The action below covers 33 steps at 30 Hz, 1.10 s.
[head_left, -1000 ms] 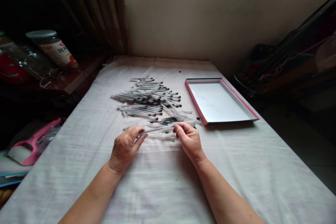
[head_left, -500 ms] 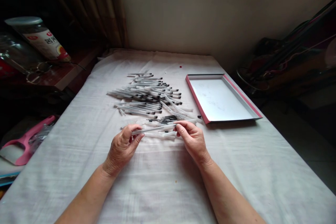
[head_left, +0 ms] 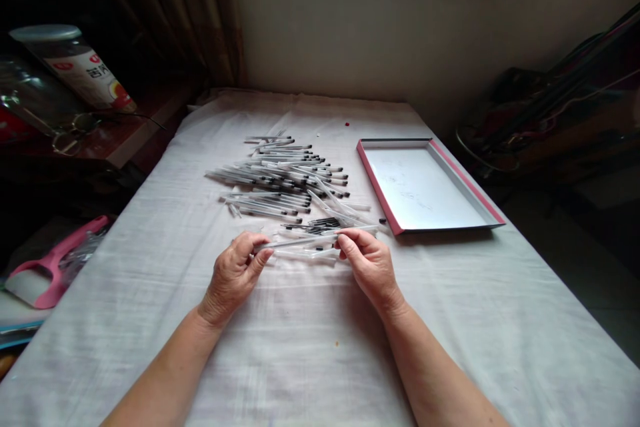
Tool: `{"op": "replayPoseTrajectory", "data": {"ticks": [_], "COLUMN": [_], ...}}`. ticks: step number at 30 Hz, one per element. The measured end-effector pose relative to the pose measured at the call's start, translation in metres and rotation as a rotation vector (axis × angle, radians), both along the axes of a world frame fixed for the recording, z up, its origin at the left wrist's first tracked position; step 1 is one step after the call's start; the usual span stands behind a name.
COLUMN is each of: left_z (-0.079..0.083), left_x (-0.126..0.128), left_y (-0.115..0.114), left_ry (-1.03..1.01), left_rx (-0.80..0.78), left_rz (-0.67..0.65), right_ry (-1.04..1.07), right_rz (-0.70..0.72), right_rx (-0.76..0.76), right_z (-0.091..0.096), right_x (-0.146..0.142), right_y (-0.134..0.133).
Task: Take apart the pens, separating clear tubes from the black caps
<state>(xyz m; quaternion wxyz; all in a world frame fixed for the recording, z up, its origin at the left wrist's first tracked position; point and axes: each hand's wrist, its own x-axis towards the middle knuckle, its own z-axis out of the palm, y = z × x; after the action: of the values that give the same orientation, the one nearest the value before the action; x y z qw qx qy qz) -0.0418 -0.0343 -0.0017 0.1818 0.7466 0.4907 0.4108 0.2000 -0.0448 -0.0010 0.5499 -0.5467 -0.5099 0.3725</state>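
Observation:
A clear plastic pen barrel (head_left: 300, 242) lies level between my two hands just above the white cloth. My left hand (head_left: 233, 276) pinches its left end with thumb and forefinger. My right hand (head_left: 367, 263) pinches its right end, fingers curled. Right under the barrel lie a few loose clear tubes (head_left: 305, 254). Behind them spreads a pile of several clear pens with black tips (head_left: 280, 180), with a small cluster of black parts (head_left: 323, 223) near my right fingers.
An empty flat tray with pink sides (head_left: 425, 187) sits to the right of the pile. A tiny red bit (head_left: 347, 124) lies on the cloth at the back. A jar (head_left: 75, 67) and a pink-handled tool (head_left: 55, 260) are off the table's left side.
The view tilted down a little. Both hands keep hold of the same barrel and have barely shifted.

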Motion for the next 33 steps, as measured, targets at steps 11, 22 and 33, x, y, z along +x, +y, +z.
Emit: {"op": "replayPoseTrajectory", "data": {"ticks": [11,22,33], "left_z": [-0.0002,0.0034,0.0010], "left_x": [-0.0014,-0.0001,-0.0013], "left_y": [0.0003,-0.0018,-0.0025], "left_ry": [-0.018,0.067,0.095], "left_rx": [0.033,0.088,0.112], "left_rz": [-0.019,-0.037,-0.058], "right_ry": [-0.013,-0.005,0.015], "right_rz": [0.004,0.005,0.029], "right_rx": [-0.009,-0.005,0.008], "right_z": [-0.0024,-0.0012,0.0002], "right_x": [0.0001,-0.0002,0.0004], "right_y": [0.0001,-0.0003,-0.0004]}}
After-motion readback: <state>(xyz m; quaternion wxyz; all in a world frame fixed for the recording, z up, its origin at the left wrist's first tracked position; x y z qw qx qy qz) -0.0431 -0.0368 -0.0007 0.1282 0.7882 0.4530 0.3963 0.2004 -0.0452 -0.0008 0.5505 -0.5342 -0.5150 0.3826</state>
